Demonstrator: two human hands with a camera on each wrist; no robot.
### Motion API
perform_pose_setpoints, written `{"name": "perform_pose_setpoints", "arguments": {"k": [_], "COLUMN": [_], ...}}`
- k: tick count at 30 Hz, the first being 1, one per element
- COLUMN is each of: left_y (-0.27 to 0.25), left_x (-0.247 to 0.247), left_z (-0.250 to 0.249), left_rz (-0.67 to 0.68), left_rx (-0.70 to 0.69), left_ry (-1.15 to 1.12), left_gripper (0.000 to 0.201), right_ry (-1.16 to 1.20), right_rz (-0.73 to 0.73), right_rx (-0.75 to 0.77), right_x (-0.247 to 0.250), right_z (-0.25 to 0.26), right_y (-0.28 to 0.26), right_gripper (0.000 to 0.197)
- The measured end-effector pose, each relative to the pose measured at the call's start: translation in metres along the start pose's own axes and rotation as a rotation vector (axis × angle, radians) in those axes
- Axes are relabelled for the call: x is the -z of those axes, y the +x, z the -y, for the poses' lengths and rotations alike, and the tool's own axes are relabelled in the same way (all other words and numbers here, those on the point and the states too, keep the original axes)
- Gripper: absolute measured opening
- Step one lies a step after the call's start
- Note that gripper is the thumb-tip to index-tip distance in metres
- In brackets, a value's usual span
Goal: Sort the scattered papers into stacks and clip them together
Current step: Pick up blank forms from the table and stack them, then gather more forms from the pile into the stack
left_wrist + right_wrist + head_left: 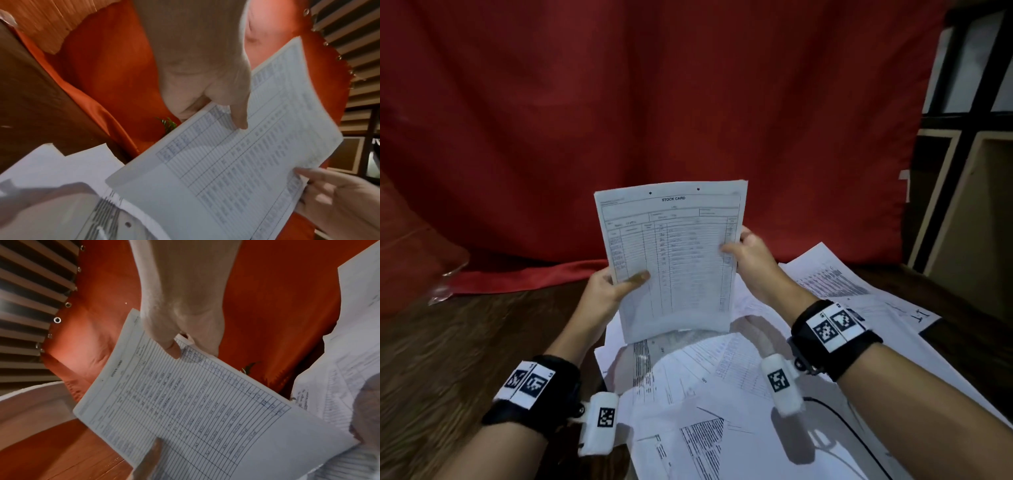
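Observation:
A white sheaf headed "STOCK CARD" [671, 260] stands upright above the table, printed side toward me. My left hand [613, 284] pinches its left edge, thumb on the front. My right hand [746, 253] pinches the right edge the same way. The left wrist view shows the stock card papers [236, 162] under my left hand's thumb [238, 116], and the right wrist view shows the papers [185, 402] under my right hand's thumb [170, 345]. Scattered printed sheets [705, 387] lie below on the dark wooden table [448, 349]. No clip is visible.
A red curtain [654, 102] hangs behind the table and drapes onto its far edge. More loose sheets [835, 281] spread to the right. A clear plastic item [448, 274] sits at the far left. A dark shelf unit [969, 137] stands at right.

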State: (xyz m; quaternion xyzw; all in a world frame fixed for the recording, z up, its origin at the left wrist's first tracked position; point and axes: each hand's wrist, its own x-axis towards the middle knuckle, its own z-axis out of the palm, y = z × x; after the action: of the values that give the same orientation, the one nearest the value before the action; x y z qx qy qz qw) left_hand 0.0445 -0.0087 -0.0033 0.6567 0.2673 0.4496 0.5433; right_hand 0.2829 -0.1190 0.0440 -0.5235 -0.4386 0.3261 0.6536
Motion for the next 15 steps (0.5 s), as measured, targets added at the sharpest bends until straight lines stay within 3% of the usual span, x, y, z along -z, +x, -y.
{"name": "perform_pose_setpoints", "arguments": {"k": [4, 7, 9, 11, 15], "left_y": [0.004, 0.008, 0.007, 0.004, -0.005], "left_x": [-0.006, 0.005, 0.021, 0.037, 0.062], "left_z": [0.009, 0.004, -0.001, -0.009, -0.018], "left_rz": [-0.064, -0.110, -0.114, -0.128, -0.167], "left_rx": [-0.008, -0.029, -0.041, -0.047, -0.091], "left_ry": [0.042, 0.038, 0.048, 0.048, 0.059], "left_gripper": [0.015, 0.012, 0.015, 0.017, 0.021], "right_ry": [-0.153, -0.639, -1.015, -1.217, -1.326], "right_rz": [0.079, 0.058, 0.059, 0.103, 0.153], "right_rx": [-0.024, -0.080, -0.250, -0.426, -0.658], "right_x": [0.017, 0.058, 0.093, 0.126, 0.162], "right_z": [0.001, -0.010, -0.022, -0.039, -0.058], "right_y": [0.004, 0.008, 0.006, 0.003, -0.007], "right_gripper": [0.030, 0.021, 0.011, 0.035, 0.081]}}
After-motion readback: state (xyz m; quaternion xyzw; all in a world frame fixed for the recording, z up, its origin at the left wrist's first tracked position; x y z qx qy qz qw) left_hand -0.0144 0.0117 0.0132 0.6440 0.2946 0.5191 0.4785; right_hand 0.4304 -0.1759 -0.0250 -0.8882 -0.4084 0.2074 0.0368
